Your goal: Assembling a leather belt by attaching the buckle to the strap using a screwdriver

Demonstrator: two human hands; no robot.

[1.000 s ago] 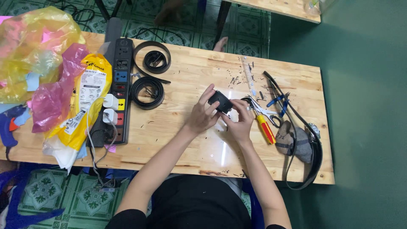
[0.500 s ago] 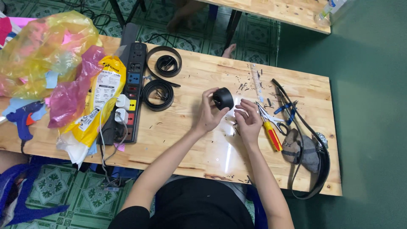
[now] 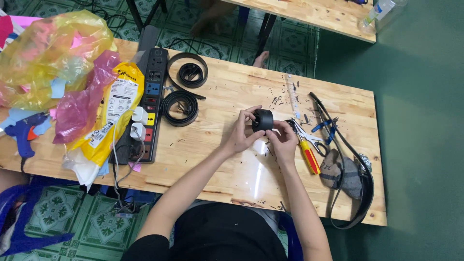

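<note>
While both hands [image 3: 263, 135] grip a black belt roll [image 3: 263, 120], wooden table [image 3: 227, 164], scissors [image 3: 309, 135] near

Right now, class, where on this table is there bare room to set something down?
Free: the bare table between the coiled belts and the scissors, and the near edge under the forearms. Crowded: left end with plastic bags and power strip; right end with tools.
</note>
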